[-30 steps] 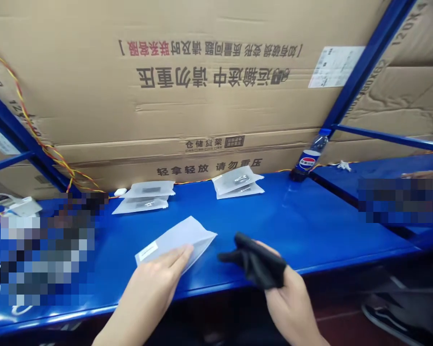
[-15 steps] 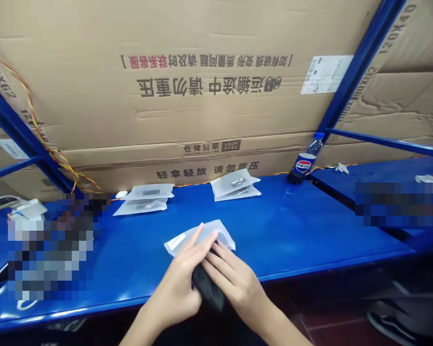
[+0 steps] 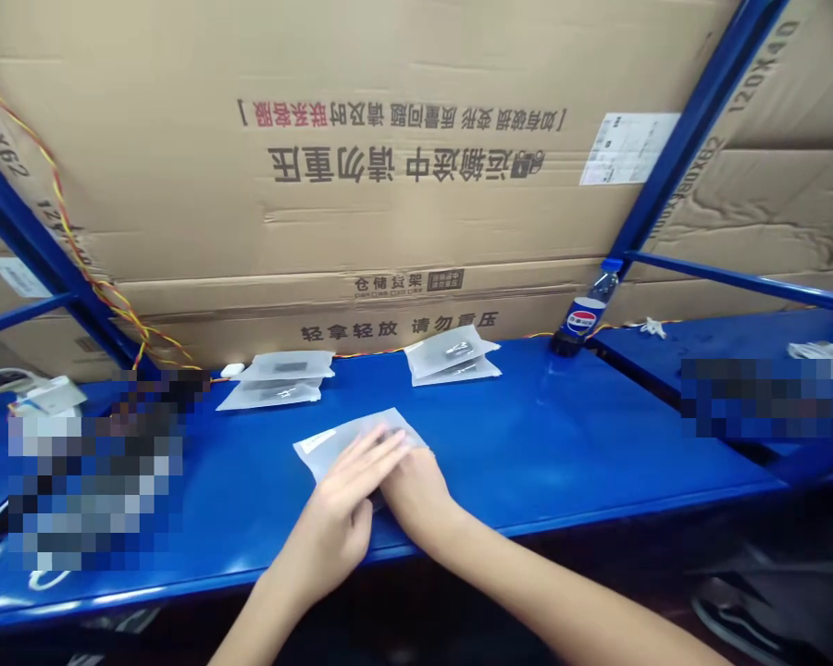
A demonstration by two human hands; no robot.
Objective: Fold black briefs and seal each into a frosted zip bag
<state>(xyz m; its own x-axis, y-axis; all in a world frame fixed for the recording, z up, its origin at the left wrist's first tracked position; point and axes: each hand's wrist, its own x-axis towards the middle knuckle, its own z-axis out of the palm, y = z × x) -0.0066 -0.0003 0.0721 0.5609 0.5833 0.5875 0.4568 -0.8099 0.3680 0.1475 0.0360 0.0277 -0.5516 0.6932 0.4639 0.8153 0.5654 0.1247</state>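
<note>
A frosted plastic bag (image 3: 337, 442) with a white label lies slanted near the front edge of the blue table. My left hand (image 3: 337, 504) is at its near side, fingers long and together across the bag and against my right hand, thumb bent below; it grips the bag's edge. Bent at the wrist, my right hand (image 3: 416, 490) sits at the bag's near right end, and its fingers are hidden. Whether they are inside the bag or behind it, I cannot tell. A little dark material shows around the hands; most of it is hidden.
Two frosted bags (image 3: 278, 393) overlap at the back left, and two more bags (image 3: 454, 356) at the back centre. A cola bottle (image 3: 583, 314) stands at the back right. Cardboard (image 3: 409, 222) walls the back, with a yellow-red cable (image 3: 62, 203) at left. Blurred patches cover both sides.
The soft black item that hung between my hands is now mostly out of sight. My right hand has moved forward and bent at the wrist. The bag has shifted slightly left and away.
</note>
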